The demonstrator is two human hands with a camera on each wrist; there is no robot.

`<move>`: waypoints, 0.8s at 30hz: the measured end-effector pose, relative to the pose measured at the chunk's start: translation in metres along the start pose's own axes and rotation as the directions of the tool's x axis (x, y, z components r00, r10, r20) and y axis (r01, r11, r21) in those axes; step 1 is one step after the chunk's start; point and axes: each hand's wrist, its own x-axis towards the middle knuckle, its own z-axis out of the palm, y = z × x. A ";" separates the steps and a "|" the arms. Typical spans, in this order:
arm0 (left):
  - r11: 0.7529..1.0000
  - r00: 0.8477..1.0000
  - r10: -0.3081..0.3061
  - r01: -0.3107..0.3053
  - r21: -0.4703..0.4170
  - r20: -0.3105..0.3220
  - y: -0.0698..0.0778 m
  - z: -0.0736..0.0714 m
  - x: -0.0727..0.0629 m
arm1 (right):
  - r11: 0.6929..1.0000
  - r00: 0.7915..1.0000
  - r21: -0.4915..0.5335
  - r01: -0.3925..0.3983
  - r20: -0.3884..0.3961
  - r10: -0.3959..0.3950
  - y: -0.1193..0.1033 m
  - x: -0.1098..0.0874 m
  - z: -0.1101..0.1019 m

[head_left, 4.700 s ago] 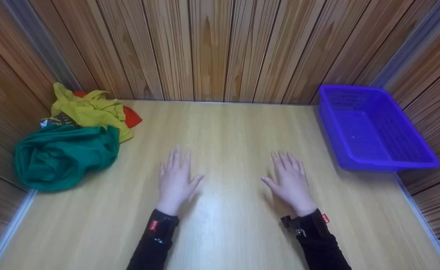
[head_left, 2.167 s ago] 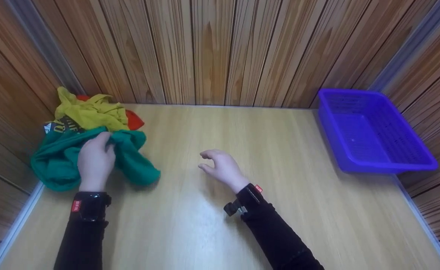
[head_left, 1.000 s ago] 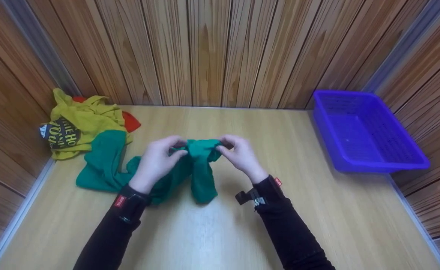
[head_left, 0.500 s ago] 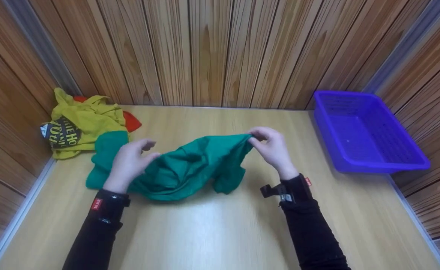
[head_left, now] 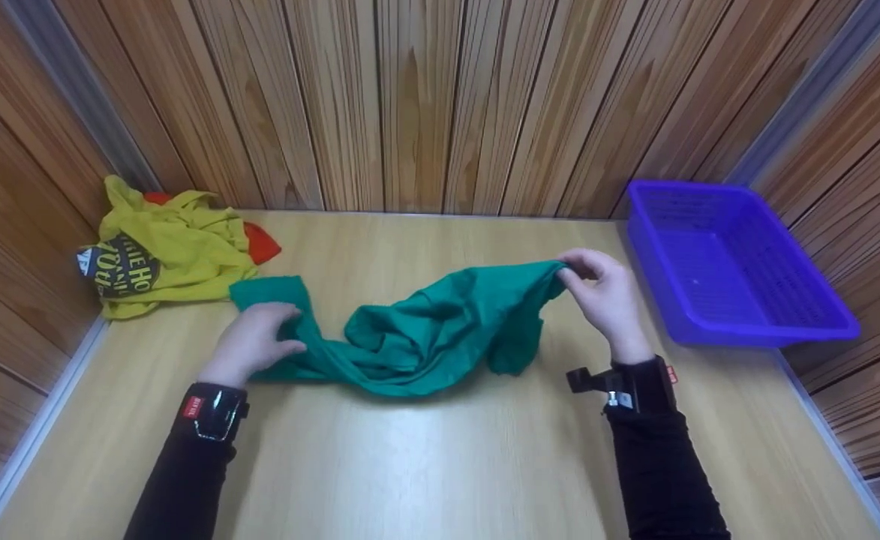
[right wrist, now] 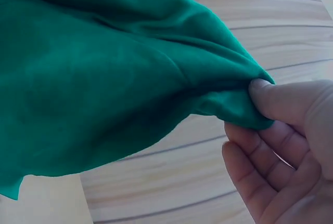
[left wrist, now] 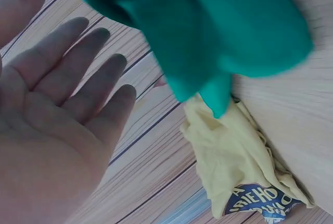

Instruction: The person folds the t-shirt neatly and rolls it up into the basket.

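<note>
A crumpled green shirt [head_left: 440, 330] stretches across the middle of the table, its right end lifted. My right hand [head_left: 608, 304] pinches a corner of it between thumb and fingers; in the right wrist view the thumb [right wrist: 283, 102] presses on the bunched green fabric [right wrist: 130, 78]. Over the shirt's left end is my left hand [head_left: 252, 341], palm inward. The left wrist view shows its fingers [left wrist: 99, 86] extended and apart from the green cloth [left wrist: 208, 31], with nothing in them.
A yellow T-shirt [head_left: 192, 247] with a dark printed patch lies at the back left, over a red-orange cloth [head_left: 262, 243]. A purple plastic basket [head_left: 766, 331] stands at the right. Wood-panelled walls [head_left: 409, 105] enclose the table [head_left: 409, 480] at the back and sides.
From the pile at the left, the green shirt was dragged to the middle. Both hands gripped it; then the left let go and moved left while the right pulled its corner rightward, spreading it.
</note>
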 end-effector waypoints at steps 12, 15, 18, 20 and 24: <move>0.976 0.982 0.169 -0.178 0.123 0.079 0.011 0.022 0.023 | 0.993 0.996 -0.076 -0.091 -0.008 0.090 0.019 -0.013 -0.023; 0.968 0.975 0.196 -0.210 0.139 0.105 0.015 0.024 0.029 | 0.992 0.996 -0.083 -0.093 -0.008 0.093 0.021 -0.013 -0.025; 0.968 0.980 0.185 -0.194 0.156 0.075 0.016 0.023 0.032 | 0.990 0.995 -0.101 -0.102 -0.021 0.101 0.025 -0.011 -0.029; 0.974 0.986 0.165 -0.168 0.155 0.028 0.014 0.018 0.032 | 0.987 0.993 -0.113 -0.113 -0.037 0.110 0.027 -0.010 -0.034; 0.989 0.994 0.101 -0.095 0.117 -0.048 0.011 0.000 0.028 | 0.981 0.989 -0.148 -0.129 -0.093 0.116 0.032 -0.007 -0.046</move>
